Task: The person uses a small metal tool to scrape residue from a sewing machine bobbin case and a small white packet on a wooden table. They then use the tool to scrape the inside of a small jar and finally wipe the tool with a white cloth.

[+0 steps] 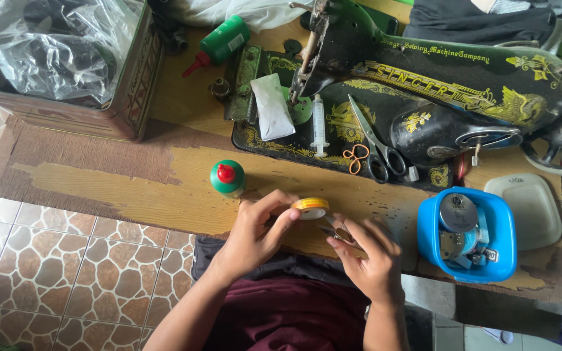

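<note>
A small roll of yellow tape sits at the near edge of the wooden table, pinched between the thumb and fingers of the left hand; the roll lies flat-side up, its hole facing the camera; the left hand is closed on its left rim. The right hand is just beside the roll on its right, fingers bent around a small metal tool whose tip points toward the tape; what kind of tool it is cannot be told, since the fingers cover most of it. Both forearms rise from the bottom of the view over a dark red garment.

To the left of the roll, near but apart from it, stands a green bottle with a red cap; to the right, near the table's edge, a blue plastic tub holds round metal parts; beside that lies a pale lid.

Behind the hands a black sewing machine with gold ornament fills the back of the table; on its base lie scissors, an orange rubber band, a syringe and a white sachet; a second green bottle lies on its side behind them. At the far left a metal tin holds crumpled clear plastic. Below the table the floor is tiled in a brown stone pattern.
</note>
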